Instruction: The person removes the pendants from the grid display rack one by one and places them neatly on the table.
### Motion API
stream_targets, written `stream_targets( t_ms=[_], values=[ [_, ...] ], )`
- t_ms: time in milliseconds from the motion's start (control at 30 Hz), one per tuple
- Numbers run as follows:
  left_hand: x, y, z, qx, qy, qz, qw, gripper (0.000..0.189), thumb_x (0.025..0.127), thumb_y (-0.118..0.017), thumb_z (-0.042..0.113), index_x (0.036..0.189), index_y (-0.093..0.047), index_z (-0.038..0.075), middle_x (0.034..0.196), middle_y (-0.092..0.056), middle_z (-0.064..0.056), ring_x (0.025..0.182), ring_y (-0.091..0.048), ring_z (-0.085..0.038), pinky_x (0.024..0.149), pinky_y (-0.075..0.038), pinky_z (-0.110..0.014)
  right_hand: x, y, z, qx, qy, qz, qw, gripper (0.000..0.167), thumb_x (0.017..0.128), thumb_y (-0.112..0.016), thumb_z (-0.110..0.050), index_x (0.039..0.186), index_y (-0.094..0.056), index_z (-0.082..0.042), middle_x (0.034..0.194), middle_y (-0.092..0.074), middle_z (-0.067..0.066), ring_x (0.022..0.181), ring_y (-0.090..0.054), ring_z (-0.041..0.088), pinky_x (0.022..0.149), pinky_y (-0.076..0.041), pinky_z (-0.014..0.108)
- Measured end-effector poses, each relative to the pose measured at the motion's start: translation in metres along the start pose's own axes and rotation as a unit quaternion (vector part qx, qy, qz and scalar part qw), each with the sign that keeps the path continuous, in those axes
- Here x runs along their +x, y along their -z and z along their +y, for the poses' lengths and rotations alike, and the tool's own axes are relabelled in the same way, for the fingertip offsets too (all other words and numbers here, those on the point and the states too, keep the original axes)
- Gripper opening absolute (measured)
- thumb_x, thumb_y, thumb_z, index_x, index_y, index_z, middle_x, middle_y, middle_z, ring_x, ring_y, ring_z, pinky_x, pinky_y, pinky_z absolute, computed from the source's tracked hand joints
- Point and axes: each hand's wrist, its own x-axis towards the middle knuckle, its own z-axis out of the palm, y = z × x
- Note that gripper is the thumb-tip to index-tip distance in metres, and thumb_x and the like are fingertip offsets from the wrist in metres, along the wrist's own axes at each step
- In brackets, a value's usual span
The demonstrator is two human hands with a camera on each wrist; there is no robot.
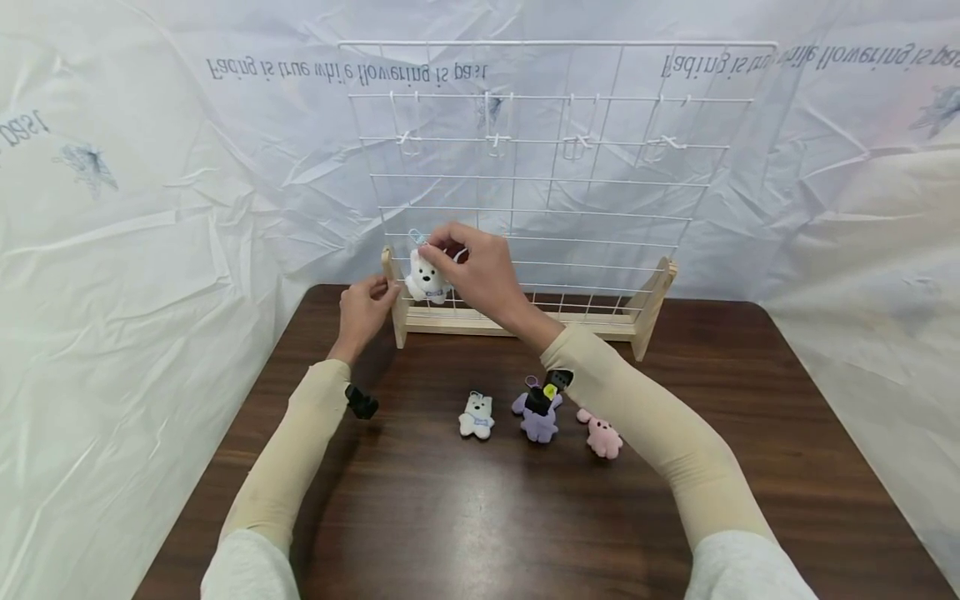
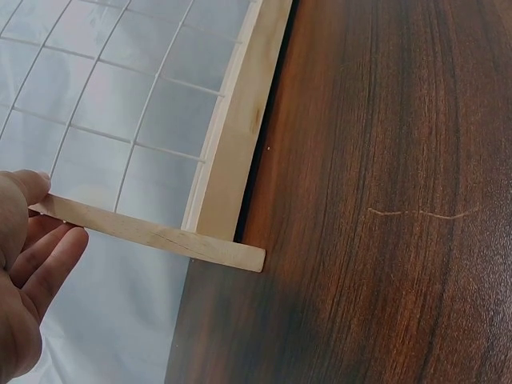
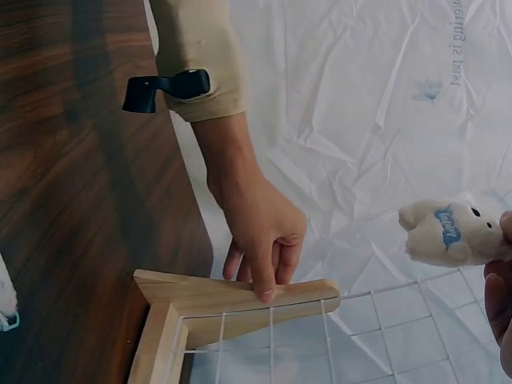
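Note:
My right hand (image 1: 480, 267) pinches a white plush keychain (image 1: 428, 278) near its top, in front of the lower left of a white wire grid rack (image 1: 540, 177). In the right wrist view the plush dog (image 3: 450, 234) shows a blue patch on its front, with fingertips at the frame's right edge. My left hand (image 1: 363, 312) grips the wooden side support (image 2: 152, 234) of the rack, thumb on one side and fingers on the other. Another white plush keychain (image 1: 477, 417), a purple one (image 1: 538, 423) and a pink one (image 1: 603, 438) lie on the table.
Several white hooks (image 1: 495, 143) hang along the upper part of the grid. The rack's wooden base (image 1: 517, 325) stands at the back of the dark wooden table (image 1: 465, 517). White printed sheeting (image 1: 135, 275) surrounds it. The purple plush is partly covered by a black wrist camera (image 1: 557, 383).

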Motion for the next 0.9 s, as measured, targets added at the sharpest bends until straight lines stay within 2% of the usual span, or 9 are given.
stream_targets(
  t_ms=[333, 733, 900],
  values=[
    [-0.001, 0.002, 0.001, 0.002, 0.005, -0.002, 1.0000, 0.039, 0.097, -0.073, 0.026, 0.122, -0.072, -0.005, 0.112, -0.074, -0.022, 0.102, -0.075, -0.032, 0.083, -0.061, -0.047, -0.017, -0.003, 0.015, 0.016, -0.019, -0.030, 0.9993, 0.011, 0.098, -0.073, -0.022, 0.097, -0.075, -0.011, 0.084, -0.073, -0.003, 0.069, -0.064, 0.006, 0.062, -0.054, 0.025],
    [-0.002, 0.002, 0.002, -0.001, 0.009, 0.001, 1.0000, 0.036, 0.096, -0.074, 0.020, 0.122, -0.072, -0.005, 0.111, -0.074, -0.023, 0.101, -0.075, -0.033, 0.082, -0.061, -0.049, -0.043, -0.015, 0.037, 0.028, -0.035, -0.035, 0.9984, 0.009, 0.096, -0.075, -0.020, 0.094, -0.077, -0.011, 0.081, -0.072, -0.005, 0.067, -0.063, 0.008, 0.062, -0.054, 0.025],
    [-0.002, 0.002, 0.003, -0.001, 0.010, -0.004, 0.9999, 0.036, 0.097, -0.073, 0.019, 0.123, -0.071, -0.005, 0.112, -0.074, -0.023, 0.100, -0.075, -0.034, 0.081, -0.061, -0.049, -0.056, -0.021, 0.045, 0.014, -0.058, -0.042, 0.9973, 0.011, 0.096, -0.075, -0.023, 0.094, -0.077, -0.012, 0.080, -0.071, -0.004, 0.066, -0.060, 0.009, 0.059, -0.050, 0.024]
  ],
)
